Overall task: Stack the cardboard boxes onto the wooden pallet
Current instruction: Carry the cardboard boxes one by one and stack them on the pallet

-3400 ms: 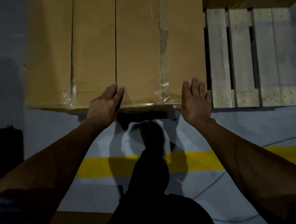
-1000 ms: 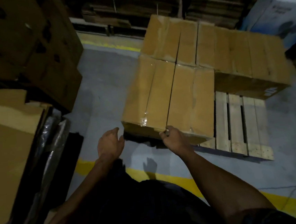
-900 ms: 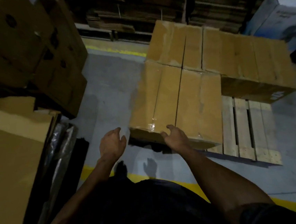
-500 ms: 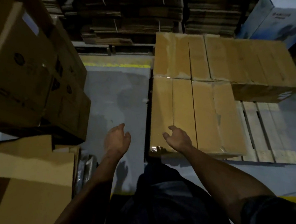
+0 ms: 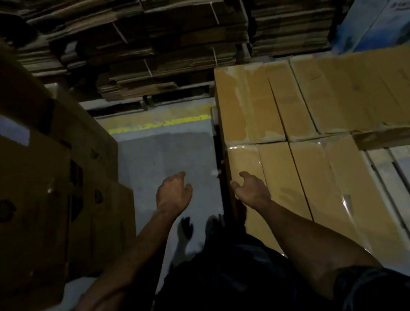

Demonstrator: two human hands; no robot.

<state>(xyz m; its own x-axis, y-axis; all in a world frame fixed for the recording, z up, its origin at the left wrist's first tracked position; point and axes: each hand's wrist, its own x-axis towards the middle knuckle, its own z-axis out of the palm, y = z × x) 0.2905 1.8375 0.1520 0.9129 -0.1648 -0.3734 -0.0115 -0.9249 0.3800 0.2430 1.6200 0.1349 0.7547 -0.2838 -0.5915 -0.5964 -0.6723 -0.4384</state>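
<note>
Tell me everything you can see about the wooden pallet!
The pallet is made of pale, bare wooden slats with dark gaps between them. It lies flat on the grey floor at the right of the view. Tan cardboard boxes sit on it and cover most of it, so only its near right corner shows. No hand touches it.

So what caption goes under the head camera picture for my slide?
Both empty hands, left hand and right hand, hang beside cardboard boxes on the wooden pallet.
</note>
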